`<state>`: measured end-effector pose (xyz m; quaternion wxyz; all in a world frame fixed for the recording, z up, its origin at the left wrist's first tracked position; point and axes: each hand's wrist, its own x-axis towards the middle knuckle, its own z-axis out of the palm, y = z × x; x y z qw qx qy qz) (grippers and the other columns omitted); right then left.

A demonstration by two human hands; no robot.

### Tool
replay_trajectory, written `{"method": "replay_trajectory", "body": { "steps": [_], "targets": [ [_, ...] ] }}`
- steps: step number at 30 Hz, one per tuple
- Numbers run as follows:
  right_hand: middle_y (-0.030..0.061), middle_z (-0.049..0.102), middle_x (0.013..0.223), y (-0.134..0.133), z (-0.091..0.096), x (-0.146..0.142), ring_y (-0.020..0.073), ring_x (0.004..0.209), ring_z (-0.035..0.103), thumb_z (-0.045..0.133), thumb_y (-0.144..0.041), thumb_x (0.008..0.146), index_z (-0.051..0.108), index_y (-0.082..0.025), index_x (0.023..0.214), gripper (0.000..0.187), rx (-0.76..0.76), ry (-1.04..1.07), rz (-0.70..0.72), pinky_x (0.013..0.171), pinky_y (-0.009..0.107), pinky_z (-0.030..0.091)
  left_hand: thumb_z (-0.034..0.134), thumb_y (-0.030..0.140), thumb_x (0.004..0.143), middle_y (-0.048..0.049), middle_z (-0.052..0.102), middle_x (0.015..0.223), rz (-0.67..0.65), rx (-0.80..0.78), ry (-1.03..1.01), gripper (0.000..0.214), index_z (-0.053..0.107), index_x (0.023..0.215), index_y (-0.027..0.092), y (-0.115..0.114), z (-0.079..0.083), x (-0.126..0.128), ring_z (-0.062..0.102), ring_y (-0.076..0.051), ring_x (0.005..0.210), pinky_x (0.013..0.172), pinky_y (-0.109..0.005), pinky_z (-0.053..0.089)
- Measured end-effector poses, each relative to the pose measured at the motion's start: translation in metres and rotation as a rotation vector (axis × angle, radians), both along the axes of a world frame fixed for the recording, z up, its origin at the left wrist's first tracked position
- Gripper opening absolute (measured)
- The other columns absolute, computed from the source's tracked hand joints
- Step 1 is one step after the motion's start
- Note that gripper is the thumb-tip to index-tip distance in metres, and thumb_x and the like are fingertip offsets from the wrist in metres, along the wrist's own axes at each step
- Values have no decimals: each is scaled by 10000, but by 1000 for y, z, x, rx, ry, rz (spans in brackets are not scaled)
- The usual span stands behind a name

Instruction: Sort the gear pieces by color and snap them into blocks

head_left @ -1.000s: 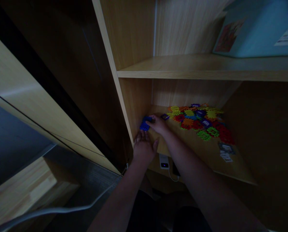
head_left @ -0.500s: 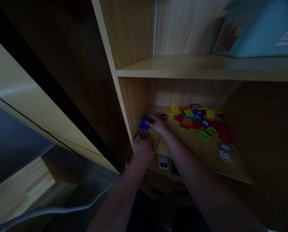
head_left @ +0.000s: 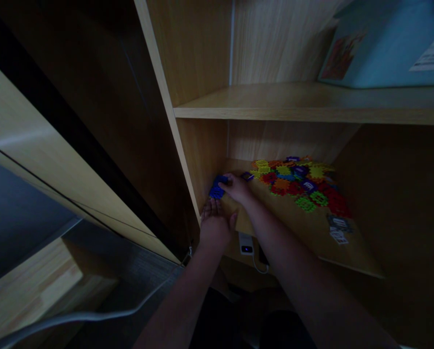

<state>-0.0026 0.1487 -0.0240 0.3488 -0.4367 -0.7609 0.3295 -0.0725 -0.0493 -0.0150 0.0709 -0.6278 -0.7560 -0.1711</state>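
Note:
Blue plastic pieces (head_left: 217, 189) lie close to the left side wall of the shelf compartment. My right hand (head_left: 238, 189) is closed on them from the right, thumb on top and fingers curled behind. Just in front, my left hand (head_left: 216, 224) rests palm down near the shelf's edge, fingers stretched out, their tips at the near side of the blue pieces. A small dark purple piece (head_left: 247, 176) lies behind my right hand. Farther right is a pile of colourful toothed gear pieces (head_left: 284, 183) in yellow, orange, red, green and purple.
Dark and white square pieces (head_left: 338, 236) lie at the right front of the shelf board (head_left: 293, 228). A white device with a lit display (head_left: 246, 244) and cable sits below. Overhead is another shelf (head_left: 275, 112) bearing a light blue box (head_left: 387, 53).
My left hand has shifted slightly toward me and its fingers have straightened out. My right hand stays at the blue pieces, and the gear pile looks the same.

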Motion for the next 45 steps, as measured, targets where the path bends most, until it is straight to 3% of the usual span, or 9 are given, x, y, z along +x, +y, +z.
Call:
{"method": "replay_trajectory", "body": {
  "steps": [10, 18, 27, 39, 45],
  "targets": [
    [98, 815, 1234, 1, -2, -1, 271, 1132, 779, 812, -375, 967, 710, -243, 1319, 390, 39, -33, -23, 1038, 430, 596, 423, 565, 1116, -310, 486, 1686, 3, 10, -12, 784, 486, 1641, -14, -2, -3, 2, 500, -417, 1587, 1311, -576, 412],
    [97, 809, 1269, 1, -4, -1, 264, 1167, 777, 809, -388, 977, 708, -252, 1339, 400, 52, -19, -18, 1055, 417, 589, 416, 614, 1112, -335, 465, 1688, 3, -34, -5, 862, 467, 1633, -71, 3, 2, 0, 478, -411, 1604, 1337, -519, 389],
    [70, 818, 1202, 7, -12, -1, 245, 1111, 784, 835, -416, 948, 721, -267, 1296, 395, 48, 2, -6, 1022, 393, 598, 452, 613, 1098, -318, 508, 1665, 5, -32, 4, 840, 514, 1612, -48, 7, 6, -1, 519, -408, 1575, 1308, -513, 425],
    [53, 820, 1155, 0, -4, -2, 234, 1051, 784, 854, -364, 926, 753, -270, 1232, 335, -4, 39, -10, 984, 384, 613, 480, 658, 1072, -309, 549, 1642, -15, -47, -17, 859, 551, 1597, -17, 13, 6, -6, 534, -404, 1565, 1287, -497, 448],
    [55, 817, 1173, -2, -2, 0, 218, 1058, 780, 855, -341, 925, 751, -242, 1217, 325, -50, 90, 32, 992, 381, 617, 484, 689, 1061, -277, 589, 1620, -8, -48, -25, 837, 578, 1600, 56, 14, 7, -6, 577, -409, 1526, 1249, -535, 487]
  ]
}}
